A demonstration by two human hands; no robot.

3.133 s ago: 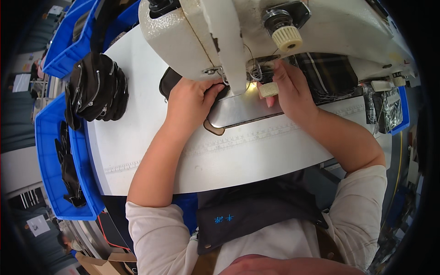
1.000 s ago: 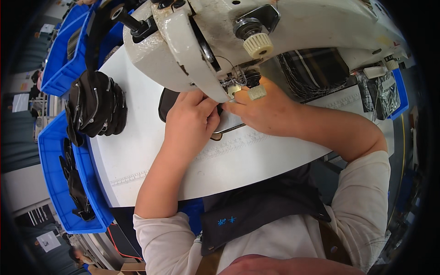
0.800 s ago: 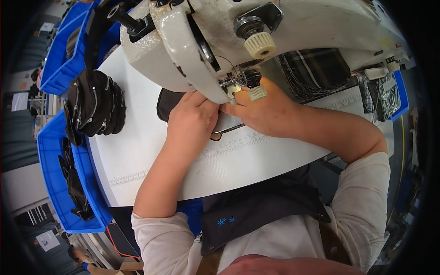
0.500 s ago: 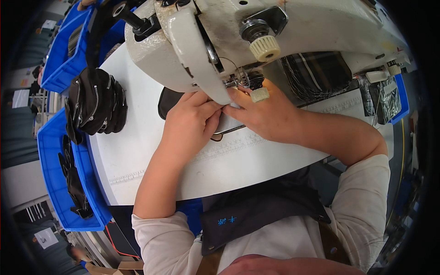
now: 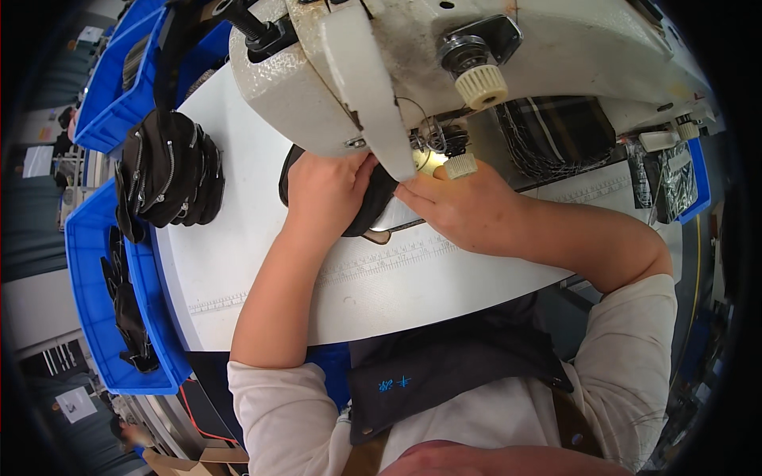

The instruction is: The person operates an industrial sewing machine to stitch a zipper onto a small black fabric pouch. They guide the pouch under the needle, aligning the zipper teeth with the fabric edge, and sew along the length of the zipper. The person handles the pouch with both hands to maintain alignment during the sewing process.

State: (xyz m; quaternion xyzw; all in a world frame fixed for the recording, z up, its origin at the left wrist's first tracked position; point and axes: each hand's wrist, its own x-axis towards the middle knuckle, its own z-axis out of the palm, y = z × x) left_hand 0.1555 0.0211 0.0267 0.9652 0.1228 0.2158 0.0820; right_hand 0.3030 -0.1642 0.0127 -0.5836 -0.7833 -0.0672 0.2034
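A sewing machine head [image 5: 349, 87], off-white and worn, stands over the white table, its lamp glowing by the needle area. A dark rounded fabric piece [image 5: 371, 208] lies beneath it, with a small brown tab [image 5: 377, 236] sticking out at its near edge. My left hand [image 5: 327, 190] is closed on this piece at its left part, thumb against the fingers. My right hand [image 5: 468, 208] is to the right of the needle area, thumb and fingers drawn together and pointing left at the piece's edge. The machine head and its cream knob [image 5: 460, 165] partly hide its fingers, and what they pinch does not show.
On the left stands a stack of dark zippered pouches [image 5: 171, 170]. Blue bins [image 5: 163, 349] with dark pieces line the table's left side. Right of the needle lies a pile of dark striped fabric panels [image 5: 556, 135]. Printed rulers [image 5: 381, 262] run along the white tabletop.
The hands have come apart: my left hand has shifted slightly left, uncovering more of the dark piece. The whole view has shifted a little, the machine appearing farther right.
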